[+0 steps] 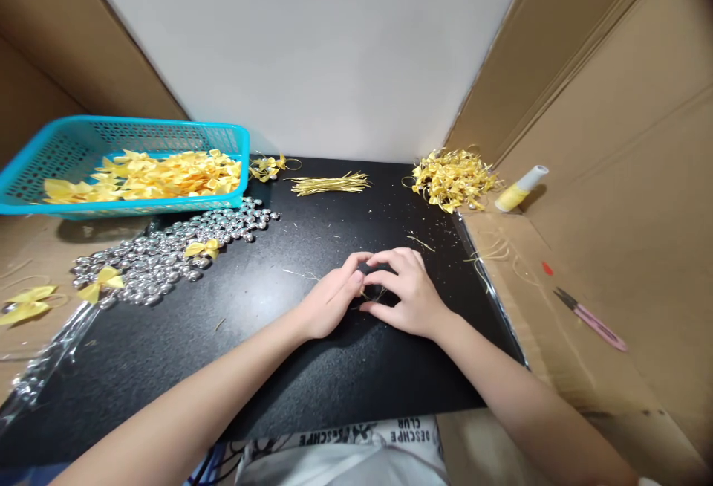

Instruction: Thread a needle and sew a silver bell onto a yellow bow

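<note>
My left hand (330, 302) and my right hand (405, 289) meet at the middle of a black mat (290, 367), fingertips pinched together over a thin gold cord (374, 296) and a small item that the fingers hide. A pile of silver beads (167, 252) lies to the left with yellow ribbon bows (203, 248) on it. A bundle of cut gold cords (331, 183) lies at the back of the mat. A heap of finished yellow bows with gold loops (452, 177) sits at the back right.
A turquoise basket (72, 144) full of yellow bows stands at the back left. A glue tube (521, 189) and pink snips (591, 319) lie on the cardboard at the right. Cardboard walls enclose both sides. Loose bows (25, 304) lie at the far left.
</note>
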`<state>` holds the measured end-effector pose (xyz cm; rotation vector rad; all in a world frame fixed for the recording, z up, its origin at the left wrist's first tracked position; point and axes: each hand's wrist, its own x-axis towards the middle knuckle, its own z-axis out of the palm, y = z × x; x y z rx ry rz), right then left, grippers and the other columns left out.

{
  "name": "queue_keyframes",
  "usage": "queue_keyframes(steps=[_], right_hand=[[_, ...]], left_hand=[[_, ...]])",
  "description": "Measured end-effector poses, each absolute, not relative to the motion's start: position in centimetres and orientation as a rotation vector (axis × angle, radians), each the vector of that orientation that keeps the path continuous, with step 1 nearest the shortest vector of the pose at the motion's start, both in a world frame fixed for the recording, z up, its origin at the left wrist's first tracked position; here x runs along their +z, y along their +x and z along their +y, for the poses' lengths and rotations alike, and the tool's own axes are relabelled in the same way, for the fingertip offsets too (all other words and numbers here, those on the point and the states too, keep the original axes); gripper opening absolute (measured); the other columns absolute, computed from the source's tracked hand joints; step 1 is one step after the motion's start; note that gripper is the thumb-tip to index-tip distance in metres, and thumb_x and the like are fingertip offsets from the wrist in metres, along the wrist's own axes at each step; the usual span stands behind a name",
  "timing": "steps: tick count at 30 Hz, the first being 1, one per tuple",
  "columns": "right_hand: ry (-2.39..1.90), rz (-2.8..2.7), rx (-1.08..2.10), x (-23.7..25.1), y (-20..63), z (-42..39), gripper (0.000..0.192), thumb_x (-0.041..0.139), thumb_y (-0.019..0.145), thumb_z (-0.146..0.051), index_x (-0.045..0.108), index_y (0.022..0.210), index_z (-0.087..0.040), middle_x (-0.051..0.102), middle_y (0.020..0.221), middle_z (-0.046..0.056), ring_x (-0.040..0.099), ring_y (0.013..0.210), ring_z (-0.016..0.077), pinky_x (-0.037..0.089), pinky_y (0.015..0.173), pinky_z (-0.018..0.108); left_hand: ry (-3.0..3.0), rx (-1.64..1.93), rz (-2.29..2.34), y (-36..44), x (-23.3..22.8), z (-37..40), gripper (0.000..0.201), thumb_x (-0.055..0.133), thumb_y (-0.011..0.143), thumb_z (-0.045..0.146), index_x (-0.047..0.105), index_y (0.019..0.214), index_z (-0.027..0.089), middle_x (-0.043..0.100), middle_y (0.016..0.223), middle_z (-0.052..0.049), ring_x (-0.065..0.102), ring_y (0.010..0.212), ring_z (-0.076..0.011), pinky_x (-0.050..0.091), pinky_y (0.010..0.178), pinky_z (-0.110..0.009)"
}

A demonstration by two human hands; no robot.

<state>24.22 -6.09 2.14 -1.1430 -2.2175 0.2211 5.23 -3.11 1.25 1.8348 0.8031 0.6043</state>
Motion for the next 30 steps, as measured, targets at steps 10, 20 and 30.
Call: queue_keyframes(steps=[10,20,30], right_hand=[[-1.273,-2.321,0.149,1.6,23.5,-6.1,0.013,0.065,0.088,-0.034,0.067,0.083,-0.022,0.062,0.123,0.010,0.047,0.114,0.0291,0.035,0.099,0.051],[-1.187,-2.179,0.378,2.8,25.9,-5.2,0.017,0.061,0.090,-0.023,0.071,0.076,-0.023,0.064,0.103,0.006,0.050,0.102,0.0237,0.042,0.093,0.045],[-1.224,-1.978,0.366,2.9,26.2,-4.7,0.014,0.067,0.085,-0.022,0.070,0.071,-0.024,0.067,0.086,0.004,0.056,0.089,0.0219,0.047,0.083,0.041]], left_hand=[[1.730,0.613,0.800,5.2,1.1,-3.2,0.070,0.022,0.096,0.061,0.022,0.147,0.012,0.053,0.072,0.001,0.052,0.068,-0.0168,0.041,0.068,-0.030],[1.853,0.508,0.914,5.4,2.1,-2.9,0.029,0.043,0.096,0.040,0.056,0.107,0.017,0.048,0.061,0.006,0.044,0.057,-0.0115,0.034,0.057,-0.023],[1.568,0.572,0.900,5.4,1.7,-2.5,0.031,0.052,0.088,0.045,0.054,0.078,0.016,0.047,0.063,0.004,0.040,0.055,-0.0085,0.032,0.052,-0.019]])
